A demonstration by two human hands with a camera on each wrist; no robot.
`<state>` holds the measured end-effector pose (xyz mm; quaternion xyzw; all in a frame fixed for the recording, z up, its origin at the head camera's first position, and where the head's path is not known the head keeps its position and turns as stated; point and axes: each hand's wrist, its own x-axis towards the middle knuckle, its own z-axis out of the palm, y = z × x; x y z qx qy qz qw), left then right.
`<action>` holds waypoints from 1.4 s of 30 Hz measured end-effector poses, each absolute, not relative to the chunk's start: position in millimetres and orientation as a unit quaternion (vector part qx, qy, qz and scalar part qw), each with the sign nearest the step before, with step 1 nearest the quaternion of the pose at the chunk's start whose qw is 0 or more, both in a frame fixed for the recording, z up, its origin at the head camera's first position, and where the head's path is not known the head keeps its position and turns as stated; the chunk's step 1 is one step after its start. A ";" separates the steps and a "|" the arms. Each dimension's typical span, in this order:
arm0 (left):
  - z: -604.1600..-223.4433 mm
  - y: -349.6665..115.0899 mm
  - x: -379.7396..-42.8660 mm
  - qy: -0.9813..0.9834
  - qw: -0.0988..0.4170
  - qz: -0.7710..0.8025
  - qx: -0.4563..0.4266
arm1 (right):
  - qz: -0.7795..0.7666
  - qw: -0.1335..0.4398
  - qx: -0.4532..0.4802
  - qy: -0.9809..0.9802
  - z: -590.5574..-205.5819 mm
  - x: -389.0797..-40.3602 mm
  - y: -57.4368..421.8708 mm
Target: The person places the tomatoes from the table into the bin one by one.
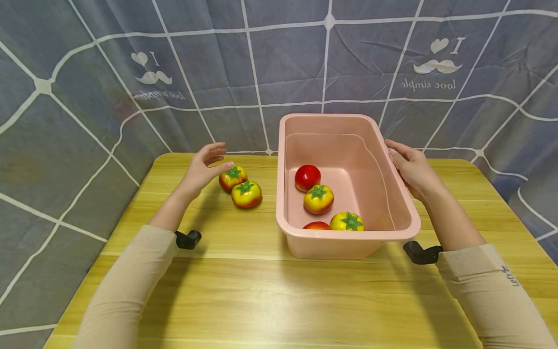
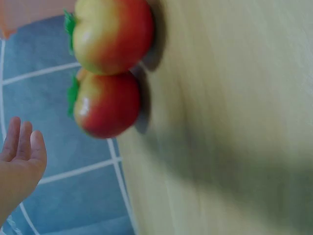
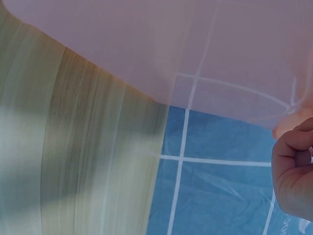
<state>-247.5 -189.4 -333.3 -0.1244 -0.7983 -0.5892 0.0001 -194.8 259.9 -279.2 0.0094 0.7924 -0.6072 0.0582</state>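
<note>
Holding the pink plastic tub [image 1: 348, 232] at frame centre, the right hand [image 1: 411, 167] grips its rim; four toy tomatoes inside, two yellow-red tomatoes [image 1: 240, 186] remain left, beside the spread-fingered, empty left hand [image 1: 205, 167].

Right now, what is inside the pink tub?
Inside the pink tub lie four tomatoes: one red, two yellow, and one red partly hidden by the front wall.

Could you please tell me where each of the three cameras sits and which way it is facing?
Head: worn high, looks forward and down at the table; both forearms, left hand, right hand show.
Left wrist: looks past the open palm at two tomatoes.
Right wrist: looks at the pink tub wall; curled fingers show.
Shared: tomatoes, tub and table with the head view.
</note>
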 end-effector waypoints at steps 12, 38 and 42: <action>-355.3 -202.0 -259.3 -0.808 -0.032 -0.583 -0.075 | -0.600 0.058 0.011 0.798 -280.3 -194.6 260.0; -360.4 -187.5 -248.0 -0.810 -0.110 -0.575 -0.034 | -0.602 0.058 0.010 0.796 -279.9 -195.1 260.6; -369.8 -189.4 -254.7 -0.802 -0.107 -0.588 -0.021 | -0.603 0.058 0.010 0.795 -279.5 -195.0 260.3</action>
